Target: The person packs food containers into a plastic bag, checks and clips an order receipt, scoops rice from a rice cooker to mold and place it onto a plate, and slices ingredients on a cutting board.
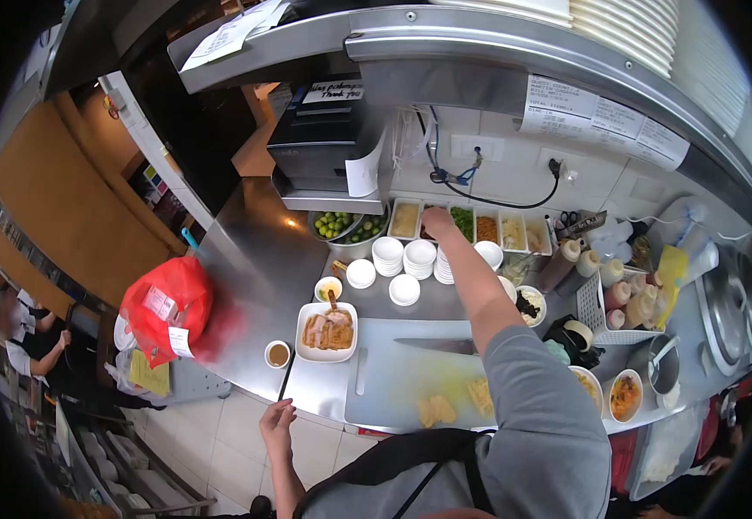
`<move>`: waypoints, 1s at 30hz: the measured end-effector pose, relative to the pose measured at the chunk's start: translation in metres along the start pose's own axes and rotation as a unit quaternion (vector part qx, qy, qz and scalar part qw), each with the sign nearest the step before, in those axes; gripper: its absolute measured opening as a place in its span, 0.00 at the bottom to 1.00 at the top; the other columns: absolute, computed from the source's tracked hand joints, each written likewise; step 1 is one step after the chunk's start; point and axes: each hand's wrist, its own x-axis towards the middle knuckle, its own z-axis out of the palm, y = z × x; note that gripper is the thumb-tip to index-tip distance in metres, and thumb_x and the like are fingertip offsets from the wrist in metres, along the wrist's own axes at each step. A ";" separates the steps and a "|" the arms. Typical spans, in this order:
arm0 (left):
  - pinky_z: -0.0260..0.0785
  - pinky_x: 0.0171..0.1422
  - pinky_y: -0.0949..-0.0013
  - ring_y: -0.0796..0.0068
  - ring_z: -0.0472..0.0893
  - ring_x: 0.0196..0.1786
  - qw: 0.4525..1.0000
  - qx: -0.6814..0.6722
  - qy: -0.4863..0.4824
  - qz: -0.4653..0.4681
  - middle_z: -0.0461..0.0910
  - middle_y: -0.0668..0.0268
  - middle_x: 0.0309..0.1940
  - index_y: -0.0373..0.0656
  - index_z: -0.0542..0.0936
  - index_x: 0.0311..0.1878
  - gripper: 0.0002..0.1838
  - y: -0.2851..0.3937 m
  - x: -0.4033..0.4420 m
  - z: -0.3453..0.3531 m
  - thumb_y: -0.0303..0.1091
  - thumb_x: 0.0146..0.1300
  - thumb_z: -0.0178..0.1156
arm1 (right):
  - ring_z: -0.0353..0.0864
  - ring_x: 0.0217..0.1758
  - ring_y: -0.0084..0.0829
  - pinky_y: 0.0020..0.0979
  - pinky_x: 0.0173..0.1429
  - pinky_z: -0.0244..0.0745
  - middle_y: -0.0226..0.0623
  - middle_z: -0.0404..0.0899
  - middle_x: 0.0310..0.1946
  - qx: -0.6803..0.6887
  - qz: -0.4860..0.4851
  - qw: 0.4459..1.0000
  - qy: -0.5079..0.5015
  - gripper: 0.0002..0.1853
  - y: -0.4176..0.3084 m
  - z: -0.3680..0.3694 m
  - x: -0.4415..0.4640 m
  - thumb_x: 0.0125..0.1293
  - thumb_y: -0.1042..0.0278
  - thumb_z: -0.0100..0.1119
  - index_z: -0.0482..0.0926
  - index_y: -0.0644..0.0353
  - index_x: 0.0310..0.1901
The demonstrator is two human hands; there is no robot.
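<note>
My left hand [279,424] is at the counter's front edge, its fingers pinched round a thin dark stick [289,374] that points up toward a small cup of brown sauce [278,353]. Beside the cup stands a square white bowl [326,344] with sliced meat in orange-brown sauce. My right arm reaches across the counter to the back row of garnish containers. There my right hand [437,223] dips into a container between one of pale bits [405,220] and one of chopped greens [462,220]. Its fingertips are hidden inside.
Stacks of white saucers [419,258] stand before the containers. A knife [437,344] and yellow pieces [436,410] lie on the cutting board [393,381]. Limes [334,225], a red bag [168,298], squeeze bottles [558,264] and a printer [324,138] surround the area. Another person [34,342] stands at far left.
</note>
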 end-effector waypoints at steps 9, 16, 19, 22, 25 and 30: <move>0.69 0.37 0.76 0.79 0.75 0.34 0.998 0.001 -0.043 0.040 0.76 0.66 0.31 0.36 0.77 0.37 0.07 0.011 0.019 0.009 0.25 0.55 0.57 | 0.78 0.31 0.33 0.32 0.35 0.73 0.39 0.78 0.24 0.074 -0.007 0.989 0.126 0.04 0.024 0.010 0.006 0.39 0.72 0.59 0.79 0.55 0.22; 0.70 0.38 0.75 0.79 0.75 0.34 0.995 0.014 -0.088 0.041 0.76 0.65 0.31 0.36 0.77 0.38 0.07 0.012 0.024 0.006 0.26 0.55 0.57 | 0.78 0.34 0.30 0.24 0.39 0.76 0.38 0.77 0.32 0.726 0.143 0.664 0.108 0.06 0.041 -0.025 -0.030 0.53 0.79 0.57 0.75 0.67 0.34; 0.70 0.39 0.75 0.78 0.75 0.35 0.992 0.006 -0.117 0.054 0.76 0.65 0.32 0.36 0.77 0.38 0.08 0.014 0.033 0.010 0.27 0.55 0.57 | 0.77 0.37 0.29 0.23 0.41 0.75 0.38 0.76 0.33 0.833 0.107 0.523 0.145 0.08 0.045 -0.065 -0.088 0.54 0.78 0.57 0.74 0.66 0.36; 0.71 0.40 0.75 0.77 0.76 0.37 0.984 -0.014 -0.163 0.069 0.77 0.64 0.35 0.36 0.76 0.40 0.09 0.015 0.045 0.014 0.28 0.56 0.57 | 0.76 0.39 0.30 0.26 0.42 0.74 0.38 0.75 0.35 0.824 0.121 0.526 0.174 0.10 0.056 -0.115 -0.166 0.54 0.77 0.57 0.72 0.64 0.40; 0.71 0.41 0.74 0.76 0.76 0.39 0.972 -0.019 -0.217 0.083 0.77 0.64 0.37 0.36 0.76 0.40 0.09 0.019 0.055 0.023 0.29 0.56 0.57 | 0.77 0.36 0.26 0.24 0.40 0.73 0.35 0.77 0.34 0.773 0.123 0.580 0.226 0.08 0.075 -0.159 -0.254 0.55 0.75 0.57 0.74 0.62 0.37; 0.69 0.43 0.73 0.75 0.76 0.40 0.943 -0.007 -0.321 0.090 0.77 0.63 0.39 0.36 0.76 0.41 0.10 0.017 0.058 0.053 0.29 0.57 0.56 | 0.76 0.28 0.22 0.21 0.34 0.72 0.33 0.78 0.27 0.520 0.241 0.748 0.335 0.10 0.100 -0.201 -0.408 0.52 0.71 0.61 0.75 0.64 0.36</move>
